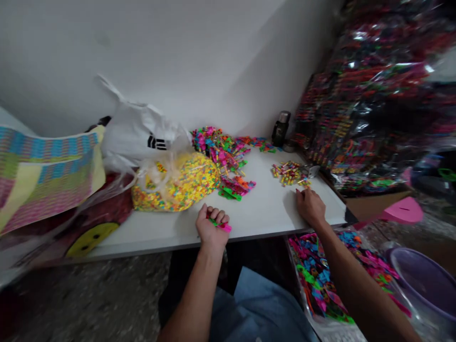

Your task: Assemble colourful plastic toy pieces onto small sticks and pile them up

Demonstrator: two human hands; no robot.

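My left hand (213, 228) is curled, palm up, around several small pink and green plastic pieces (223, 226) near the table's front edge. Farther right, my right hand (310, 205) rests low over the white table (263, 209), its fingertips just in front of a small pile of yellow and pink sticks (290, 173). Whatever those fingers may hold is too small to make out. Between the hands and farther back lie green and pink plastic pieces (235, 187), beside a larger multicoloured pile (221, 146).
A clear bag of yellow beads (181, 185) and a white bag (138, 130) stand left. A dark flask (280, 128) is at the back. Wrapped colourful goods (370, 109) rise on the right. Below them are a bin of plastic pieces (320, 280) and a purple tub (423, 278).
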